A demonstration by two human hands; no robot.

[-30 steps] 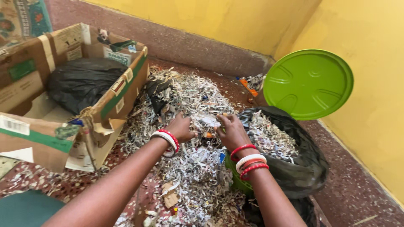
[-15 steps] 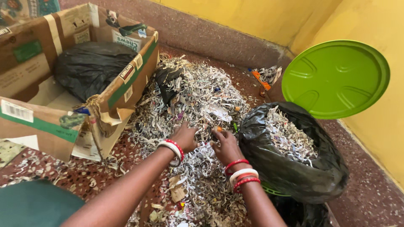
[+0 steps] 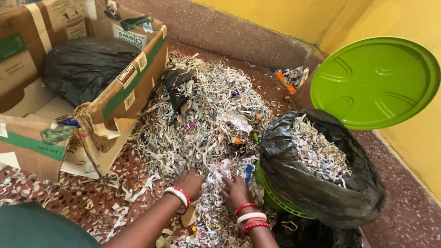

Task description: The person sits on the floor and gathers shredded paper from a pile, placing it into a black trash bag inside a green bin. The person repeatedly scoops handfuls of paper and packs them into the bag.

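Head view: bin (image 3: 275, 195) beside hands (image 3: 213, 186).

L hand (image 3: 190, 183) fingertips buried in shreds (image 3: 202, 124) | box (image 3: 55, 92) cut off left

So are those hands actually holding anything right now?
Nothing is lifted: the left hand and right hand press palms-down into the near edge of the grey shredded-paper pile. Any grasp underneath is hidden.

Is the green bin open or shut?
Open. Its round green lid stands tipped up against the yellow wall, and the black bag lining the bin shows shredded paper heaped inside.
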